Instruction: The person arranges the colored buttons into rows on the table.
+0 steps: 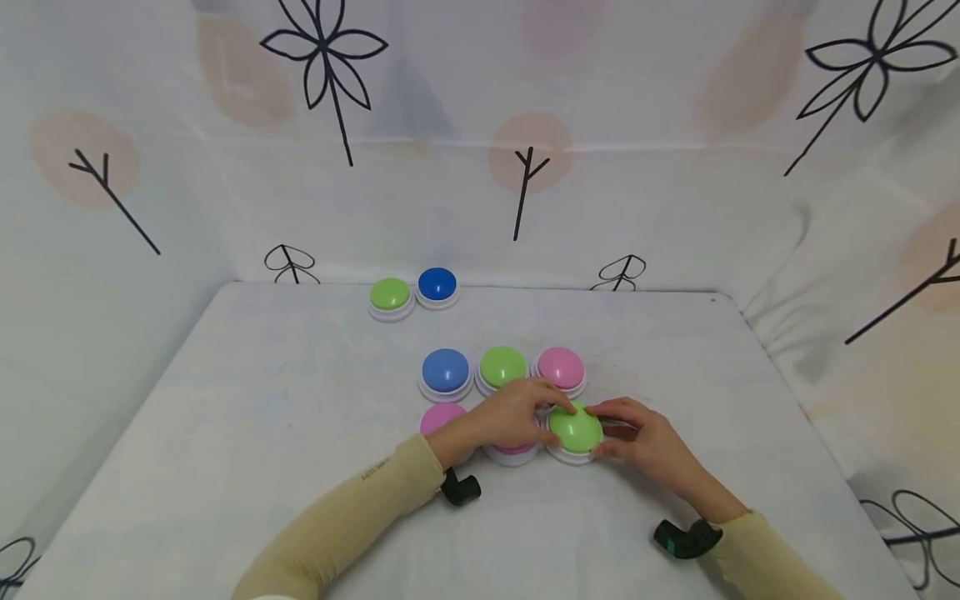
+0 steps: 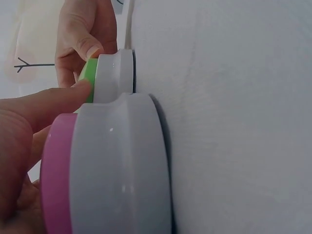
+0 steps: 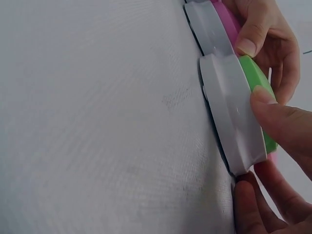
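A green push button (image 1: 576, 430) with a round white base sits at the right end of the front row on the table. My left hand (image 1: 517, 412) holds its green top from the left, with thumb and index finger at the edge. From the right, my right hand (image 1: 641, 433) grips the same button; in the right wrist view the thumb lies on the green top (image 3: 253, 73) and other fingers touch the base. Beneath my left hand is a pink button (image 1: 513, 452), mostly hidden, its base touching the green one's in the left wrist view. Another pink button (image 1: 441, 416) is partly behind the left wrist.
Behind the front row stand a blue button (image 1: 446, 372), a green button (image 1: 502, 367) and a pink button (image 1: 561, 368). At the far edge of the white table (image 1: 300, 400) are another green button (image 1: 390, 294) and a dark blue one (image 1: 437, 285). A patterned cloth hangs behind.
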{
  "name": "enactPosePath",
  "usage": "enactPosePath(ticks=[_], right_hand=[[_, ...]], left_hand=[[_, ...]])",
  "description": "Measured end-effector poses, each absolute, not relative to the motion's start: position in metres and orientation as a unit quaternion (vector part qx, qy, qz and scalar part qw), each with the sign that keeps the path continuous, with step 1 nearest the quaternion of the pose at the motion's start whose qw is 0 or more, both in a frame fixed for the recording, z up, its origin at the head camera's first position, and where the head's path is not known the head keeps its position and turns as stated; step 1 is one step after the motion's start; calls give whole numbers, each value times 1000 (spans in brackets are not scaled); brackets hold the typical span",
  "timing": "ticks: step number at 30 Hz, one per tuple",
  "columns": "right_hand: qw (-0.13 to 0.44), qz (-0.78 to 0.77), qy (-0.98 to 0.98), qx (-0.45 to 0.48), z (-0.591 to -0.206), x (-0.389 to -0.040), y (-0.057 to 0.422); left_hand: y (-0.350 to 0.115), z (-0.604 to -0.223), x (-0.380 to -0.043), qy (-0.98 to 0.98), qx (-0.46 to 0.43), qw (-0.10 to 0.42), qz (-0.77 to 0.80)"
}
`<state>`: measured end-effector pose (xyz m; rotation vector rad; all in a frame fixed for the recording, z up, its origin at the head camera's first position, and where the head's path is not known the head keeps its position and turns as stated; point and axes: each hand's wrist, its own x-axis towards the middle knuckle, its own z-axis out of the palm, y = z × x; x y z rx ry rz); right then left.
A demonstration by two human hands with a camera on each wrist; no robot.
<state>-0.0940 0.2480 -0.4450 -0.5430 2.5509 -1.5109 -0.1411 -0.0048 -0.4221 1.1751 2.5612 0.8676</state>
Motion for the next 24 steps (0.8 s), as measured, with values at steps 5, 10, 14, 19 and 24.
enactPosePath(ticks=[5,10,14,19,24], right_hand=[[72,-486,850,-191,-443,-93,250],[79,-475,854,-197,-441,-93,251],[79,-473,855,-196,-440,-93,252],[67,-464,860,-198,-439,-93,252],[55,-472,855,-210,-438,-96,252]], left_hand=[[-5,-421,-141,864,398,104,291],[-5,-422,-142,863,401,103,290],[-3,-424,-142,860,405,99,293],[-3,-424,-142,857,408,97,299],[-5,-421,-144,852,405,96,319]])
